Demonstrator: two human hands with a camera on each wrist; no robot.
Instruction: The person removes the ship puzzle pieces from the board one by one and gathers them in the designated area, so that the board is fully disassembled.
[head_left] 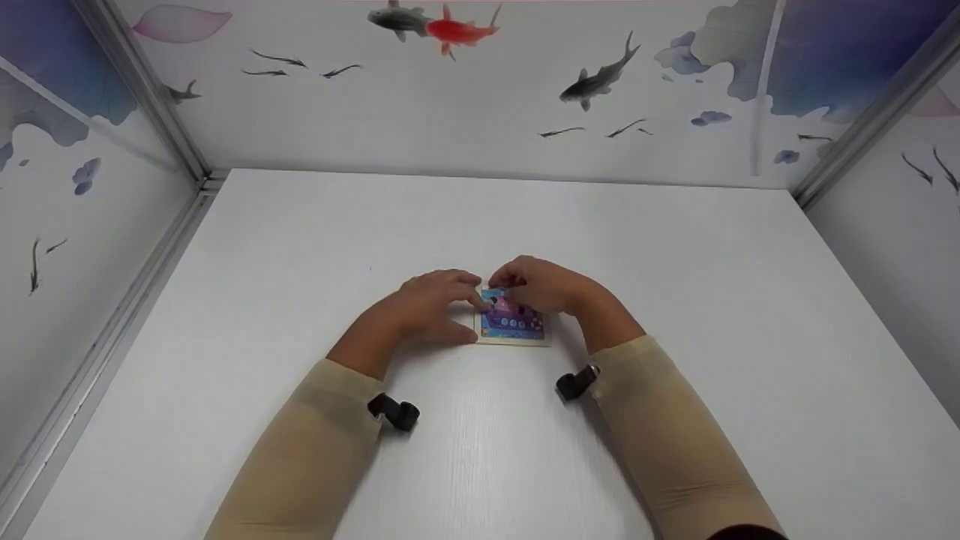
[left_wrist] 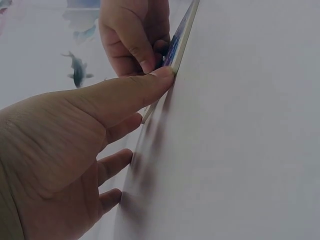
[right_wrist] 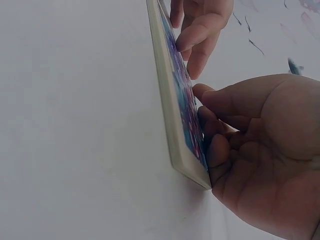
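Note:
A small flat picture board [head_left: 513,343] with a pale border and a blue, purple and pink picture lies on the white table between the hands. At its left side is my left hand [head_left: 435,306], fingers spread. The left thumb [left_wrist: 162,71] touches the board's near left corner, and the index finger reaches over its left edge. From the far right my right hand [head_left: 544,285] bends over the board, its fingers [right_wrist: 217,150] curled against the picture. Whether a small piece is between right thumb and fingers is hidden.
The white table [head_left: 480,465] extends around the board. Printed panels with fish stand at the back [head_left: 510,105] and both sides, joined by metal corner posts [head_left: 146,90]. A small black device [head_left: 576,384] sits at the right cuff, another [head_left: 394,413] at the left.

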